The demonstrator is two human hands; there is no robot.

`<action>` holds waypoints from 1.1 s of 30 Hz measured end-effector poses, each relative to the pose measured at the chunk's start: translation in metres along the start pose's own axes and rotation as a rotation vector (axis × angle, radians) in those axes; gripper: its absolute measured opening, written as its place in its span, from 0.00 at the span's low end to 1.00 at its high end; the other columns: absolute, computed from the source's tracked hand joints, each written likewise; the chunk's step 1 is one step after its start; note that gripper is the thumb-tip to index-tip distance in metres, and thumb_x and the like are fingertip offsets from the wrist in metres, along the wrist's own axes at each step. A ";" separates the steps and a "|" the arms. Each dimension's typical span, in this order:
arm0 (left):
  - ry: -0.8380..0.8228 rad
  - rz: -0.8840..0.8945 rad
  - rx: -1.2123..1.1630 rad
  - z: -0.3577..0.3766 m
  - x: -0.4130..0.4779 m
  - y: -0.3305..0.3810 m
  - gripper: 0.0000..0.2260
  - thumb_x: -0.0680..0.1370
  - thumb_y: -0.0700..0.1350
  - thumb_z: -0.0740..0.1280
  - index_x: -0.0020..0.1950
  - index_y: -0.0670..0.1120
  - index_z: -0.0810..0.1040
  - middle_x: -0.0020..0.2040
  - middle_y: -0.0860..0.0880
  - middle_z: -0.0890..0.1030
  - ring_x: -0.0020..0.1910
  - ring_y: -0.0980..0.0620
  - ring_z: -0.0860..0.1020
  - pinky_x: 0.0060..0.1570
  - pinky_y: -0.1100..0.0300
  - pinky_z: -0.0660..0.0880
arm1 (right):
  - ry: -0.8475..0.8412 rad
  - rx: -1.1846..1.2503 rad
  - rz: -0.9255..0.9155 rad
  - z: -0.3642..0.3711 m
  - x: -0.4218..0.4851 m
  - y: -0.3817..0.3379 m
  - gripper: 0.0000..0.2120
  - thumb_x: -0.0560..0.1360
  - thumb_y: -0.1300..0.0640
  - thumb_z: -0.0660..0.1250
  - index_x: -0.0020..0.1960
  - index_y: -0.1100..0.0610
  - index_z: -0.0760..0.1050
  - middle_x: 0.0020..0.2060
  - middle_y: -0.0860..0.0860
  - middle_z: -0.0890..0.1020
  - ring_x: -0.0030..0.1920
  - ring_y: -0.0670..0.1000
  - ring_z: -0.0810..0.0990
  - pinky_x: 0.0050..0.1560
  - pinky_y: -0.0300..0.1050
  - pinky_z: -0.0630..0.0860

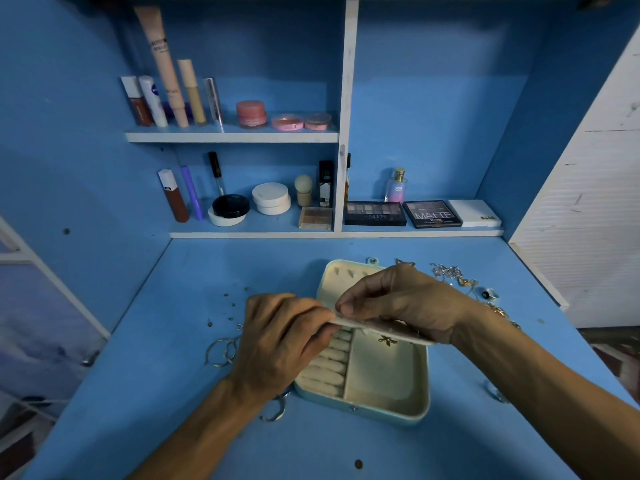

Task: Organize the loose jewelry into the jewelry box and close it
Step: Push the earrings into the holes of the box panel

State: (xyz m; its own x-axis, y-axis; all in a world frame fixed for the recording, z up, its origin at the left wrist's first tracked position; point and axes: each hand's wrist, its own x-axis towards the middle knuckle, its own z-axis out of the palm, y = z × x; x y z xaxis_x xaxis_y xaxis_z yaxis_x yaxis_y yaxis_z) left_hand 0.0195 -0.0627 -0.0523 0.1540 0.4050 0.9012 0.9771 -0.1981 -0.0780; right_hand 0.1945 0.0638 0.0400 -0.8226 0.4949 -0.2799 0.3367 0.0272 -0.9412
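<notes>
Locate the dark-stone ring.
Head view, right side: the dark-stone ring lies on the blue desk, right of the open jewelry box, beside the tangled silver chains.

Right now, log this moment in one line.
box: open | left grip: holds panel | right grip: holds panel | gold charm: in box | chains: on desk

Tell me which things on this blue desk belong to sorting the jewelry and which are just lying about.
Job: open cream-lined jewelry box; flat cream insert panel, pinched by the left hand and right hand; silver hoop earrings; tangled silver chains; dark-stone silver ring; gold flower-shaped piece inside the box.
Lying about: tall peach cosmetic tubes; black eyeshadow palettes; small clear perfume bottle.
</notes>
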 end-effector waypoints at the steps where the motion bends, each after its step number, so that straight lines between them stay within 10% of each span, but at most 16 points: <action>1: -0.001 -0.001 -0.001 0.000 0.000 0.000 0.09 0.79 0.49 0.73 0.55 0.50 0.76 0.51 0.54 0.80 0.47 0.50 0.77 0.46 0.52 0.70 | -0.003 -0.004 0.000 -0.001 0.000 0.000 0.06 0.71 0.62 0.76 0.48 0.59 0.86 0.41 0.52 0.86 0.40 0.44 0.81 0.45 0.36 0.76; 33: 0.009 -0.008 -0.011 0.000 0.004 0.000 0.08 0.79 0.48 0.73 0.55 0.49 0.77 0.47 0.51 0.83 0.47 0.50 0.76 0.47 0.54 0.70 | -0.008 -0.393 -0.218 -0.006 -0.003 -0.008 0.04 0.78 0.59 0.71 0.50 0.56 0.85 0.42 0.44 0.86 0.41 0.38 0.80 0.46 0.30 0.73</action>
State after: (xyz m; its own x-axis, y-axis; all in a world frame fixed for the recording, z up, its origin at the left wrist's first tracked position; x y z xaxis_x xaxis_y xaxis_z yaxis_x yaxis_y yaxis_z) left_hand 0.0204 -0.0614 -0.0485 0.1450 0.3988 0.9055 0.9766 -0.2044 -0.0664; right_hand 0.1969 0.0670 0.0493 -0.8966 0.4346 -0.0853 0.3021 0.4592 -0.8354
